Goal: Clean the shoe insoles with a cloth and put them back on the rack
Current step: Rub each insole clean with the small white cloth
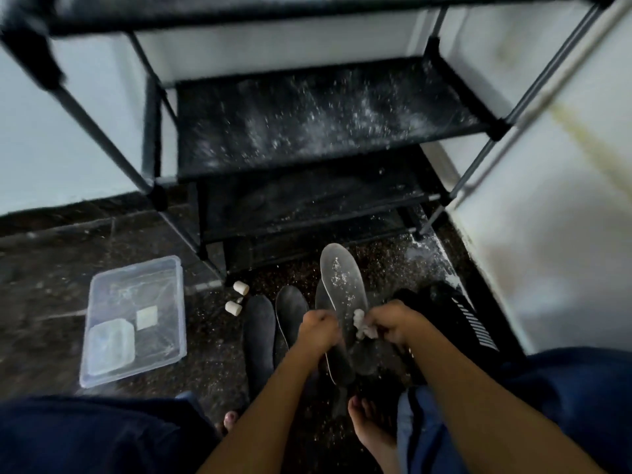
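A clear plastic tray (135,319) lies on the dark floor (44,268) at left, two dark insoles (259,331) beside it. At centre, the left hand (318,331) grips a grey, white-speckled insole (340,285) held up before the dusty black rack (307,121). The right hand (393,325) pinches a small white cloth (363,323) against it.

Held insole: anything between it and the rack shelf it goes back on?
Nothing visible. The insole is up in the left hand, cloth in the right hand. The shelf beyond it holds only white specks, and its open front faces the person.
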Motion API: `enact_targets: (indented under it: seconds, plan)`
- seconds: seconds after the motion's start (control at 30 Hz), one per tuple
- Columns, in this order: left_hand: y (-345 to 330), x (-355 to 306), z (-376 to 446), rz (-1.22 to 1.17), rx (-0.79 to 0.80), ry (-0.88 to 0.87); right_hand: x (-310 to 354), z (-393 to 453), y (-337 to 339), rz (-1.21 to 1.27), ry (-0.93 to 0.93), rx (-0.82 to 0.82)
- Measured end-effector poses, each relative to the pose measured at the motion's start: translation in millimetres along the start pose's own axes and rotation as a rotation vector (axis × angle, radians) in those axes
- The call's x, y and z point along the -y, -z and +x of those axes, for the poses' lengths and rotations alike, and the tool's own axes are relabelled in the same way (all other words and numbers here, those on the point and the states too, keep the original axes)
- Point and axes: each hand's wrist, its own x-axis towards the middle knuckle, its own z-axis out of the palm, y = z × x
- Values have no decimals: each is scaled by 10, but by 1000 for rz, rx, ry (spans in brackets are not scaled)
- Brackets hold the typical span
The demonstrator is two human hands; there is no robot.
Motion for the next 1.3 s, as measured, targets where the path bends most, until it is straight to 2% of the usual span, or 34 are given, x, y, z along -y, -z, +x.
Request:
enact_targets:
  seconds: [0.23, 0.33, 0.43, 0.67, 0.8, 0.9, 1.0, 1.13, 1.2, 1.3]
  plan:
    - [460, -686, -1278, 171, -34, -237, 578, -1378, 41, -119, 224, 185]
    - [641, -743, -1931, 251, 19, -349, 609, -2002, 104, -67, 295, 239]
    - [781, -666, -2406, 223, 47, -399, 551, -2516, 182, -32, 351, 305]
    - [949, -394, -2576, -303, 68, -430, 310, -2926, 48, -112, 414, 424]
    - [926, -485, -2463, -709, 303, -447, 293, -2926, -183, -227, 424, 546]
    - [910, -667, -2423, -813, 431, -340, 345, -2927, -284, -274, 444, 607]
    - [909, -859, -2367, -795, 364, -316, 502, -2943, -239, -341, 469, 582]
    - [921, -990, -2302, -731, 329, -365, 803, -3026, 54, -337, 607, 425]
    - [905, -973, -2300, -731, 394, -367, 907, -3076, 111, -233, 790, 278]
    - [852, -902, -2274, -659, 490, -392, 994, -3127, -39, -8, 1184, 22]
